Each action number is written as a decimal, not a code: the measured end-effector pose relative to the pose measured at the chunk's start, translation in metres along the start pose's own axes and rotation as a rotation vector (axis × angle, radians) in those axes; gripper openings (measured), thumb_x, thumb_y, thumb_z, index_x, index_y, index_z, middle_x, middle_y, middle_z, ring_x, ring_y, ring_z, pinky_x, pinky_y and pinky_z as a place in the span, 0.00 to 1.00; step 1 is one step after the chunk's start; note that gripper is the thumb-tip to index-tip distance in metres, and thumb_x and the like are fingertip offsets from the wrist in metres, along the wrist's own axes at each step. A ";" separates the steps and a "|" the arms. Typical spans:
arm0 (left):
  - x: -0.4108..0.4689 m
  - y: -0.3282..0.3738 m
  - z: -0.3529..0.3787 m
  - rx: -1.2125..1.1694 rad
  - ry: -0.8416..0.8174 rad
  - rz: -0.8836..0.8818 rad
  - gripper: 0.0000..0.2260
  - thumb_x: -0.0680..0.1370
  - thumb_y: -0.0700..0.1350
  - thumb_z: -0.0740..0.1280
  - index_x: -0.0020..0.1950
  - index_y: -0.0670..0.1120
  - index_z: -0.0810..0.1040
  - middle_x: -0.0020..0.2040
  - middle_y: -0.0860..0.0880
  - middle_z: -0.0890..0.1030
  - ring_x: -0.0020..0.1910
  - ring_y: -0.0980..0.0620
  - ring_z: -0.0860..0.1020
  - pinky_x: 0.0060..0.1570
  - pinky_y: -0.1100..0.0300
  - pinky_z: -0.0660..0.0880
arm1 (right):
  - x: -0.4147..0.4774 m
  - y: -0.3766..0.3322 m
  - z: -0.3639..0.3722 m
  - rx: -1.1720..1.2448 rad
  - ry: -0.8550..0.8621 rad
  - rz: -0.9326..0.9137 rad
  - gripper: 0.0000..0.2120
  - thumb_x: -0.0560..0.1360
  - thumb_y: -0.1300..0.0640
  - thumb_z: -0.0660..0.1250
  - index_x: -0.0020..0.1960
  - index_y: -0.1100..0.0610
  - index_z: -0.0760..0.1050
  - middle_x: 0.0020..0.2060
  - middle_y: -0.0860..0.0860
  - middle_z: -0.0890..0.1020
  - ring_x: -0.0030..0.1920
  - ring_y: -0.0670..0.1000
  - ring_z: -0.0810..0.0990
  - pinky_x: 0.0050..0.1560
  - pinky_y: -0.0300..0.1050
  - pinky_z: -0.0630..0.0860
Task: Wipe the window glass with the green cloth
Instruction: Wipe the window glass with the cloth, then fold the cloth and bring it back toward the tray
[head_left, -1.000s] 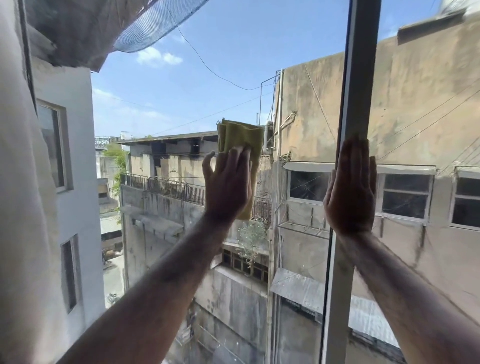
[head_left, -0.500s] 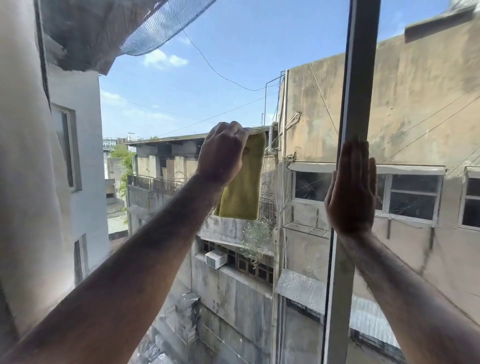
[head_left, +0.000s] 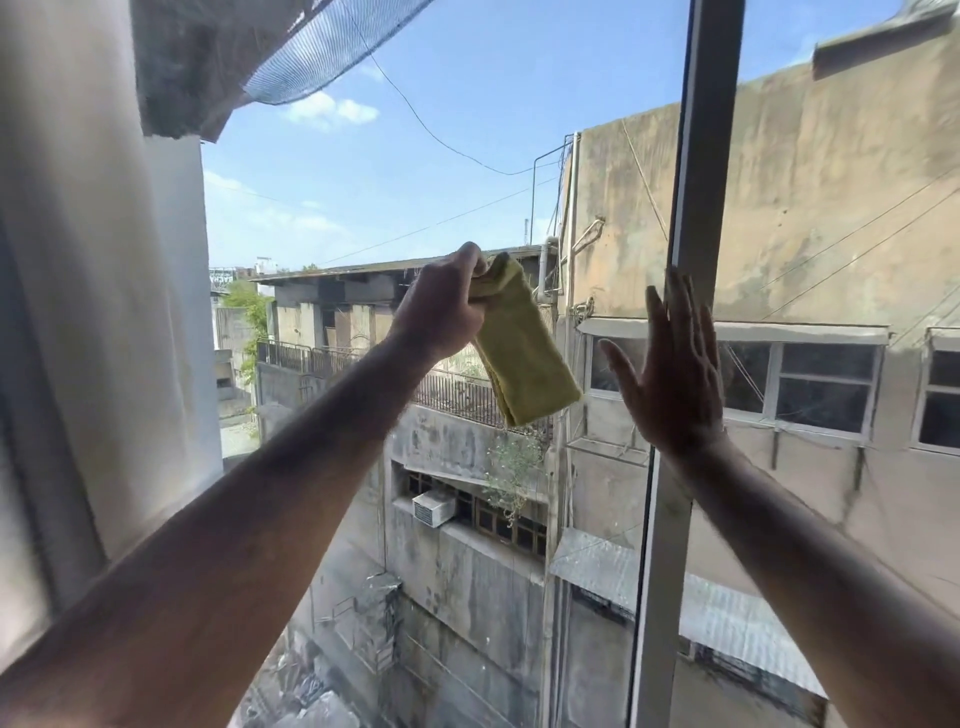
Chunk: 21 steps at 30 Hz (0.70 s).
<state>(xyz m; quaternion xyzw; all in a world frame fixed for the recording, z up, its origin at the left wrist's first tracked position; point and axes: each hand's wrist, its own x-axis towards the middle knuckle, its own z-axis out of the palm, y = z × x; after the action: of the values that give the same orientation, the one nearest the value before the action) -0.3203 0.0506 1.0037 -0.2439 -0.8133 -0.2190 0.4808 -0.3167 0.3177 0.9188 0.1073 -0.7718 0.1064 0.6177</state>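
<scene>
My left hand (head_left: 441, 306) pinches the top end of a folded yellow-green cloth (head_left: 524, 358), which hangs down and slants to the right, in front of the window glass (head_left: 457, 156). My right hand (head_left: 670, 374) is raised to the right of the cloth, fingers spread, its fingertips against the grey vertical window frame bar (head_left: 701, 156). The cloth's lower end hangs a short way left of my right thumb. Whether the cloth touches the glass I cannot tell.
A pale curtain (head_left: 88, 260) hangs along the left side of the window. The frame bar splits the glass into a wide left pane and a narrower right pane (head_left: 841, 208). Concrete buildings and sky show through the glass.
My left hand went from pressing the cloth flat on the glass to gripping its top end, so the cloth now dangles. My right hand tilted off the frame bar and spread its fingers.
</scene>
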 end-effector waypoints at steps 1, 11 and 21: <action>-0.004 0.002 -0.002 -0.050 -0.008 -0.035 0.13 0.74 0.32 0.69 0.57 0.38 0.75 0.50 0.40 0.84 0.45 0.42 0.82 0.39 0.54 0.81 | 0.000 -0.008 -0.005 0.071 -0.068 -0.066 0.39 0.83 0.39 0.63 0.83 0.64 0.60 0.84 0.61 0.59 0.84 0.60 0.61 0.83 0.56 0.61; -0.096 0.004 -0.005 -0.809 0.006 -0.661 0.17 0.77 0.45 0.76 0.60 0.42 0.74 0.58 0.40 0.84 0.44 0.44 0.86 0.34 0.59 0.85 | -0.036 -0.046 -0.041 1.111 -0.576 0.833 0.11 0.75 0.62 0.77 0.56 0.54 0.83 0.49 0.53 0.87 0.58 0.61 0.87 0.53 0.51 0.88; -0.296 -0.010 0.073 -1.096 -0.299 -1.147 0.04 0.78 0.44 0.73 0.48 0.48 0.79 0.40 0.50 0.83 0.37 0.53 0.82 0.31 0.61 0.84 | -0.226 -0.033 -0.043 1.141 -0.841 1.215 0.07 0.76 0.63 0.75 0.54 0.57 0.84 0.47 0.53 0.87 0.42 0.50 0.86 0.43 0.43 0.88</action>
<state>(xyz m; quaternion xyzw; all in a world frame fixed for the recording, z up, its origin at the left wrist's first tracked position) -0.2520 0.0305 0.7070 -0.0165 -0.6445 -0.7644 -0.0082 -0.2186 0.3066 0.7081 0.0021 -0.6869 0.7265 -0.0203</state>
